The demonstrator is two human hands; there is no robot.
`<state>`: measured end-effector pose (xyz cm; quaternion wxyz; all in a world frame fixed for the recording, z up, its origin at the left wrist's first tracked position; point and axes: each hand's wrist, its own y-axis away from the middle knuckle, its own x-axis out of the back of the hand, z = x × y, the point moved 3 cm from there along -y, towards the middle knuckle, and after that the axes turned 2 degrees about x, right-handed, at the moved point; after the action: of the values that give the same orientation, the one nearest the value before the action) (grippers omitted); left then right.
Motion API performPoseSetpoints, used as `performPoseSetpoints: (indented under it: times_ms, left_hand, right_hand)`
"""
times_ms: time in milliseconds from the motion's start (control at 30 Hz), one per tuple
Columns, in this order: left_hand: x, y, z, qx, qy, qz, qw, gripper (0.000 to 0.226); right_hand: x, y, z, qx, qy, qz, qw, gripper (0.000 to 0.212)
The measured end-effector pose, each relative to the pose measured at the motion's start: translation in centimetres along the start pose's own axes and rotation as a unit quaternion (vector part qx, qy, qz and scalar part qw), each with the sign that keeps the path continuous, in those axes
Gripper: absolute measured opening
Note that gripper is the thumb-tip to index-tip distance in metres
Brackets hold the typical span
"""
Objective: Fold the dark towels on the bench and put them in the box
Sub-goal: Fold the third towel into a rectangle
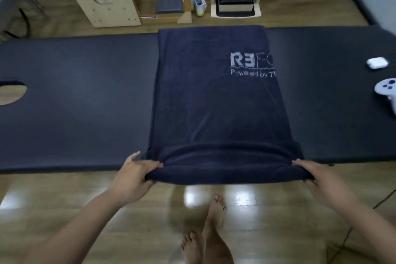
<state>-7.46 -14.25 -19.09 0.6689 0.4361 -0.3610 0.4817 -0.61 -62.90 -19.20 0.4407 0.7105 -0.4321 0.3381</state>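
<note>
Head view: fold step in hand. Left grip point(134, 174) clenched on near-left corner of dark towel point(214, 103). Towel spread across counter point(85, 103), logo up, near edge lifted just off counter's front. Right grip point(317, 178) clenched on near-right corner. Next move, likely: carry near edge over to far edge, corners level. Box not in view.

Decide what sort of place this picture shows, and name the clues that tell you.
Probably a massage or physiotherapy studio. The long padded bench has a face hole at one end, a logo-printed dark towel lies across it, and wooden exercise frames with padded steps stand on the floor behind.
</note>
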Motion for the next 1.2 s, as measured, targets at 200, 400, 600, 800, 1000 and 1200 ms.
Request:
performPoseSetpoints:
  times_ms: [200,400,600,800,1000,1200]
  left_hand:
    - [4.2,2.4,2.3,0.057,0.320,-0.116,0.939,0.015]
    - [3.8,-1.5,1.0,0.223,0.554,0.038,0.801,0.056]
    - [-0.9,-2.3,0.3,0.322,0.556,0.070,0.764,0.026]
    - [-0.2,-1.3,2.2,0.300,0.553,0.155,0.762,0.020]
    - [-1.6,-1.8,0.4,0.348,0.393,0.153,0.837,0.028]
    - [-0.8,-4.4,-0.1,0.364,0.202,0.137,0.899,0.037]
  right_hand:
    - [4.0,2.5,0.3,-0.044,-0.157,-0.094,0.982,0.046]
    - [5.6,-3.5,-0.3,-0.117,-0.406,0.044,0.905,0.076]
    - [-0.4,-5.5,-0.5,-0.179,-0.321,0.033,0.929,0.024]
    - [-1.5,-2.3,-0.8,-0.165,-0.309,0.078,0.934,0.053]
    - [-1.6,-3.0,-1.4,-0.173,-0.237,0.111,0.949,0.030]
    - [-2.7,-4.0,-0.5,-0.245,-0.307,0.061,0.918,0.014]
